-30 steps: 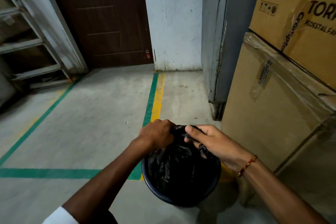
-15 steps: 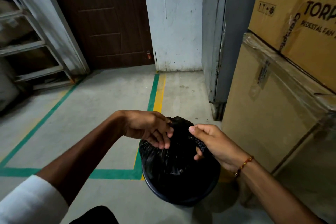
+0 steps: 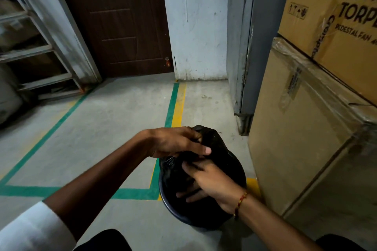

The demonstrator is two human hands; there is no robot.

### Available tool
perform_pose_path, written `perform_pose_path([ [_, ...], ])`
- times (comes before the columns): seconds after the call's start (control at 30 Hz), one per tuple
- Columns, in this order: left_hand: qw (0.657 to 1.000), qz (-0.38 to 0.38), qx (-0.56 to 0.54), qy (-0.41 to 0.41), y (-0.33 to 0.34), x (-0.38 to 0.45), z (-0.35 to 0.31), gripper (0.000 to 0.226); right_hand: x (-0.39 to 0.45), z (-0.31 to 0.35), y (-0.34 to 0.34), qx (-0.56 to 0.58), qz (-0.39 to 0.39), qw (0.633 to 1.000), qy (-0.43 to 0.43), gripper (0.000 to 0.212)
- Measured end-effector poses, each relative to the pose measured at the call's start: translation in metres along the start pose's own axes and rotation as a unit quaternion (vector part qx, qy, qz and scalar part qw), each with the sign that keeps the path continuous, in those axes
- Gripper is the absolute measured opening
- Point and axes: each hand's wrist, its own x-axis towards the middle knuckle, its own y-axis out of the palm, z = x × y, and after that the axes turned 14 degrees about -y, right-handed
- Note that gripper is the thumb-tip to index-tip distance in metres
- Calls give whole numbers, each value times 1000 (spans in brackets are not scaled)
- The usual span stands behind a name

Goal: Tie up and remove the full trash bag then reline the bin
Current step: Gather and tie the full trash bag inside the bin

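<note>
Black trash bag (image 3: pixel 216 142) sat inside the dark round bin (image 3: pixel 169 208), its gathered top bunched up above the rim. Left hand (image 3: pixel 175 141) gripped the bunched plastic at the top, fingers curled round it. Right hand (image 3: pixel 212 183) was lower, against the near side of the bag, fingers curled into the plastic; a red-and-gold thread bracelet (image 3: pixel 240 203) showed on that wrist.

Bin stood on a grey concrete floor (image 3: pixel 114 128), on the corner of green floor lines (image 3: pixel 171 106) edged with a yellow line (image 3: pixel 179 106). Just right of the bin: stacked cardboard boxes (image 3: pixel 306 138), the lower one wrapped in clear film. Upper box printed "HIGH", "TORPE…", "PEDESTAL FAN"; rest cut off. Beyond: dark brown door (image 3: pixel 120 22), whitewashed wall (image 3: pixel 195 26), grey metal door frame (image 3: pixel 242 47). Metal rack (image 3: pixel 34 51) at far left.
</note>
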Motion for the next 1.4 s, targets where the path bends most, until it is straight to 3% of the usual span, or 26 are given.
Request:
perform_pose_path([
  [0.1, 986, -84, 141, 28, 10, -2, -1, 20, -2, -1, 6, -51, -17, 999, 1, 21],
  [0.23, 919, -194, 339, 49, 18, -8, -7, 22, -6, 3, 7, -85, -3, 996, -6, 56],
  [0.33, 868, -251, 427, 33, 18, -16, -11, 22, -6, 7, 5, -79, 44, 996, -12, 57],
  [0.43, 848, -289, 444, -7, 11, -19, -10, 17, -5, 14, -2, -86, 56, 995, -15, 47],
  [0.53, 883, -268, 382, -42, 3, -19, -8, 33, -5, 24, -11, -81, 28, 995, -53, 23],
  [0.63, 965, -183, 187, -37, 3, -17, -5, 60, -1, 29, -16, -37, -17, 994, -97, 26],
  [0.7, 983, -142, 109, -38, 7, -15, -4, 63, 1, 26, -16, -58, -35, 991, -118, 19],
  [0.83, 983, -117, 126, -59, 6, -8, -4, 46, 6, 21, -24, -72, -52, 988, -124, 8],
  [0.97, 977, -83, 180, -77, -9, -6, 2, 61, 11, 23, -42, -21, -40, 995, -93, 14],
  [1.07, 933, -99, 339, -74, -11, -3, 5, 38, 13, 22, -47, 57, -37, 996, -67, 11],
  [1.13, 908, -128, 388, -91, -8, 2, 1, 35, 15, 20, -46, 39, -43, 995, -78, 13],
  [1.2, 917, -119, 361, -118, -5, 5, -3, 38, 17, 18, -45, 13, -51, 994, -100, 13],
  [1.27, 948, -84, 278, -126, -7, 4, -5, 38, 20, 17, -48, 14, -55, 991, -125, 13],
  [1.4, 991, -38, 111, -70, -20, -4, 1, 30, 21, 21, -53, 7, -55, 982, -179, 15],
])
